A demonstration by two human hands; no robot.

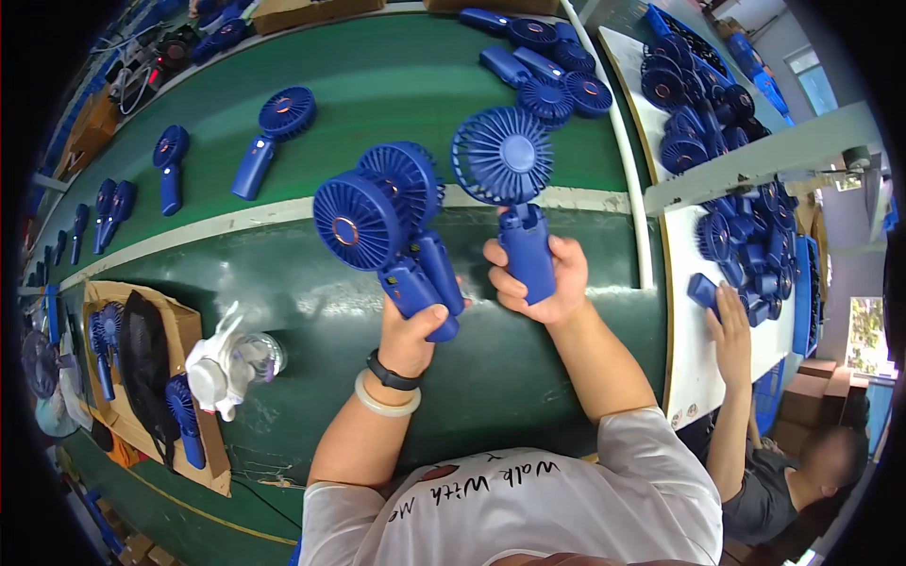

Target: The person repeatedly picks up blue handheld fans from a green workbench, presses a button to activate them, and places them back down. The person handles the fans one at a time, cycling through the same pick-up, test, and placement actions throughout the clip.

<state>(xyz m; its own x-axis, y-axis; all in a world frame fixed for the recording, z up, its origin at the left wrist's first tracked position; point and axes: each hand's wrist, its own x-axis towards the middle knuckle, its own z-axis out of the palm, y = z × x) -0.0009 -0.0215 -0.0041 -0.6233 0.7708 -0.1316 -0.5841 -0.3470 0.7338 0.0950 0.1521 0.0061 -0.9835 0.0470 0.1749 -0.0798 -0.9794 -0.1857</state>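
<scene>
Two blue handheld fans are gripped together in my left hand (411, 340), their round heads side by side; the nearer fan (351, 222) overlaps the one behind it (404, 179). A dark band and a pale bangle circle that wrist. My right hand (557, 283) is closed around the handle of another blue handheld fan (505, 156), held upright with the back of its head toward me. All of them are raised above the green bench (321, 330). The fans in my two hands are apart from each other.
Across the bench runs a green conveyor belt (368, 85) carrying several blue fans (274, 132). At left stand a cardboard tray (212, 443) with fans and a black pouch, and a white respirator mask (217, 368) beside a clear jar. Right, a co-worker's hand (731, 340) touches fans piled on a white table (684, 368).
</scene>
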